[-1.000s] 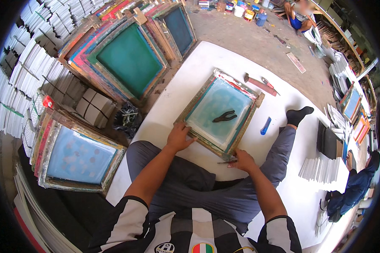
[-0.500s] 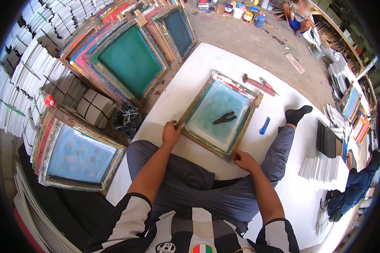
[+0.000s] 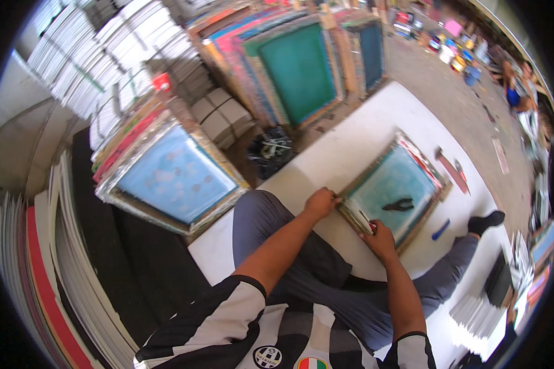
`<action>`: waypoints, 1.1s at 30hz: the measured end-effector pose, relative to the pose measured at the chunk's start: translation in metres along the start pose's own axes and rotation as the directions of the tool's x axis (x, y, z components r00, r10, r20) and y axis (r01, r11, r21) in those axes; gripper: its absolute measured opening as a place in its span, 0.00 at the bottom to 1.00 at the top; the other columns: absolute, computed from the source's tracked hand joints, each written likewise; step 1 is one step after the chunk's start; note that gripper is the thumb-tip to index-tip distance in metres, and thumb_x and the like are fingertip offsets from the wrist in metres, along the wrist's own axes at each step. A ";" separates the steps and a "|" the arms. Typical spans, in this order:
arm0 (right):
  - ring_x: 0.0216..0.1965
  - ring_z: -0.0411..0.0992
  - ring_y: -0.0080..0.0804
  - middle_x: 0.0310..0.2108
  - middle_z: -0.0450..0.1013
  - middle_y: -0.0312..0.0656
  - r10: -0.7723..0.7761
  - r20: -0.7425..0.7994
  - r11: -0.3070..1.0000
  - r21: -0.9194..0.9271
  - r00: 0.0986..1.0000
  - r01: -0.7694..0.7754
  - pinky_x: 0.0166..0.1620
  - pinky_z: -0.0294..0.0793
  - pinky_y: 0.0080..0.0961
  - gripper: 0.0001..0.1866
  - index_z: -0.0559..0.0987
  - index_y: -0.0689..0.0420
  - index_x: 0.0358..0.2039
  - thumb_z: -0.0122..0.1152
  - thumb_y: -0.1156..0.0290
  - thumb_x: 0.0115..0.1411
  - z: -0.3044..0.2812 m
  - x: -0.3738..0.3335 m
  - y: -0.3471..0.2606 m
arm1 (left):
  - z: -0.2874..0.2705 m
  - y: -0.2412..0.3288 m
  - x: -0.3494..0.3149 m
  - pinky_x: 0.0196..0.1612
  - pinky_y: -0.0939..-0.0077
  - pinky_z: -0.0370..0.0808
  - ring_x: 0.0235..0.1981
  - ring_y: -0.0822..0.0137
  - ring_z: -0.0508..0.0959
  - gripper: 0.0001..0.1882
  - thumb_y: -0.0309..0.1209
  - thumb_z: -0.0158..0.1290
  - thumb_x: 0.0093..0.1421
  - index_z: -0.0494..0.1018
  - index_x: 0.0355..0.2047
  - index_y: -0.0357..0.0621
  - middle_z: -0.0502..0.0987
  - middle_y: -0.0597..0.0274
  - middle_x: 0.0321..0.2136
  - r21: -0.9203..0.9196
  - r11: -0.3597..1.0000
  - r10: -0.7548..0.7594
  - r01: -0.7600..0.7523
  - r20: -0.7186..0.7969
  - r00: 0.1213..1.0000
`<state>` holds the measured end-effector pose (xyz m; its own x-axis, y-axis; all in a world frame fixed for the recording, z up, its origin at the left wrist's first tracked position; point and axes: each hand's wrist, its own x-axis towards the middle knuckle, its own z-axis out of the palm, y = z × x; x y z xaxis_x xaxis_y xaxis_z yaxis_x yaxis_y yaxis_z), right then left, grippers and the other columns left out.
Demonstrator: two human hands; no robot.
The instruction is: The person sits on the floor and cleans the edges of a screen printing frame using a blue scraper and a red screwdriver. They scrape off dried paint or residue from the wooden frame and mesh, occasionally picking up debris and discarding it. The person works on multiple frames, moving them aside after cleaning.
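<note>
A wooden screen-printing frame [image 3: 360, 222] with pale blue mesh lies tilted on the white board in front of my legs. My left hand [image 3: 321, 204] is closed at its left corner, fingers gripping the wood. Over the frame's near edge, my right hand [image 3: 381, 238] is closed around a slim tool [image 3: 367, 226] with a pale metallic length and a red part; its exact kind is not clear. Dark-handled pliers [image 3: 398, 204] rest on the mesh. Beyond the frame's right end lie a hammer [image 3: 450, 170] and a small red-handled tool [image 3: 460, 167]. A blue plastic-bodied tool [image 3: 441, 229] lies on the board.
Used screens, one blue [image 3: 172, 175] and one green [image 3: 298, 74], lean in stacks at the left and back. Strapped paper bundles [image 3: 71, 58] rise behind. A black bag [image 3: 269, 149] sits beside the board. Paint pots [image 3: 458, 63] and another person [image 3: 523, 86] are far right.
My view has swung left, so the scene sits further right. The right hand has moved from the frame's near right corner onto its near edge, now with a tool in it.
</note>
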<state>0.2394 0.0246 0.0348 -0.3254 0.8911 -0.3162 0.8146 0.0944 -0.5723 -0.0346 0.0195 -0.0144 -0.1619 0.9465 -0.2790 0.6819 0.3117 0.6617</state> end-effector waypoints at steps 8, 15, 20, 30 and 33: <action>0.36 0.81 0.52 0.32 0.81 0.55 -0.040 0.035 0.987 -0.157 0.999 0.045 0.41 0.77 0.41 0.25 0.83 0.64 0.39 0.80 0.59 0.45 0.034 0.033 -0.011 | -0.002 -0.014 -0.011 0.57 0.50 0.76 0.56 0.47 0.77 0.27 0.53 0.58 0.65 0.78 0.56 0.48 0.75 0.48 0.53 -0.062 0.998 0.021 -0.012 0.146 0.989; 0.29 0.78 0.45 0.27 0.79 0.53 -0.051 0.044 0.986 -0.159 0.998 0.057 0.39 0.76 0.38 0.21 0.81 0.67 0.33 0.79 0.64 0.46 0.036 0.035 -0.025 | 0.003 -0.008 0.006 0.51 0.52 0.79 0.50 0.47 0.80 0.22 0.47 0.58 0.66 0.81 0.45 0.39 0.77 0.47 0.48 -0.082 0.997 0.004 0.003 0.085 0.996; 0.31 0.77 0.46 0.29 0.79 0.52 -0.067 0.046 0.990 -0.118 0.997 0.072 0.39 0.75 0.39 0.22 0.80 0.66 0.35 0.79 0.63 0.47 0.048 0.031 -0.046 | -0.010 -0.008 0.004 0.51 0.48 0.79 0.48 0.44 0.81 0.20 0.45 0.59 0.64 0.81 0.42 0.38 0.79 0.45 0.43 -0.088 0.992 -0.087 0.089 0.021 0.996; 0.31 0.74 0.37 0.30 0.78 0.47 -0.006 -0.117 0.997 0.070 0.993 0.015 0.39 0.74 0.34 0.22 0.81 0.66 0.42 0.74 0.61 0.54 0.061 0.012 -0.029 | -0.012 0.004 -0.013 0.54 0.46 0.78 0.54 0.43 0.77 0.21 0.40 0.60 0.64 0.74 0.53 0.42 0.70 0.46 0.55 -0.136 0.984 -0.114 0.119 0.043 0.993; 0.37 0.77 0.39 0.35 0.79 0.49 0.091 -0.140 0.995 -0.031 0.986 -0.096 0.44 0.76 0.37 0.26 0.81 0.66 0.45 0.73 0.57 0.55 0.055 -0.006 -0.026 | 0.002 -0.003 0.001 0.56 0.47 0.78 0.56 0.43 0.75 0.22 0.37 0.61 0.64 0.73 0.55 0.41 0.68 0.44 0.58 -0.156 0.980 -0.113 0.122 0.069 0.991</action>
<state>0.1935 -0.0079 0.0097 -0.1796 0.9495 -0.2574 0.8566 0.0223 -0.5155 -0.0355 0.0192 -0.0177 -0.1886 0.8973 -0.3991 0.5373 0.4344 0.7229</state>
